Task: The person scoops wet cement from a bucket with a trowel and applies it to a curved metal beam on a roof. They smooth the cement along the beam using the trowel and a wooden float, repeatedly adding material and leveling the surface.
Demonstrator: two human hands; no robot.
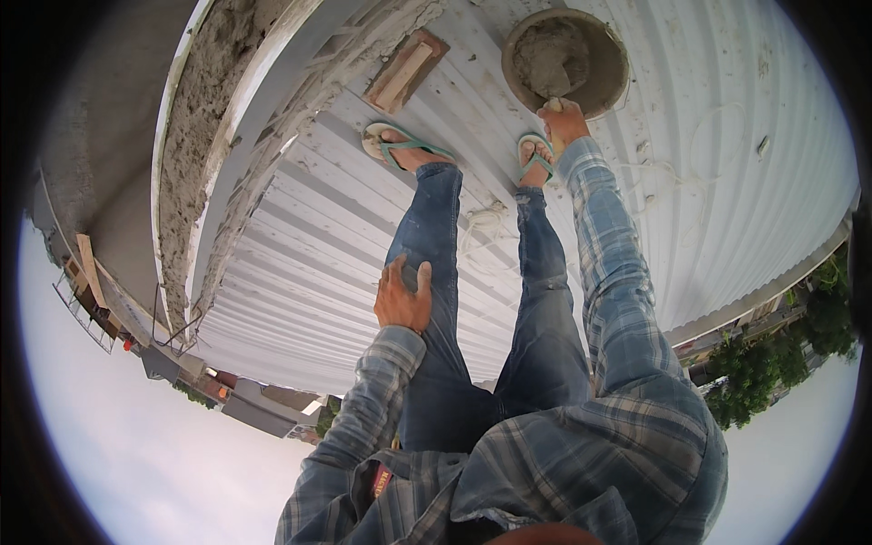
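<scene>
My right hand (pixel 565 122) is closed around the light handle of a trowel (pixel 550 104). The trowel's blade reaches into a round bucket (pixel 614 80) and seems coated in the grey wet mortar (pixel 549 54) there, so its outline is hard to make out. The bucket stands on the corrugated sheet just beyond my right foot. My left hand (pixel 402 298) lies on my left leg near the knee, thumb and fingers apart, holding nothing.
A wooden float (pixel 405 71) lies beyond my left foot. Along the left runs a raised wall edge (pixel 213 118) topped with rough mortar between pale strips. Pale cord (pixel 486 225) lies loose on the white corrugated sheeting (pixel 309 263) between my legs. Trees (pixel 758 377) and rooftops show past the sheeting's edge.
</scene>
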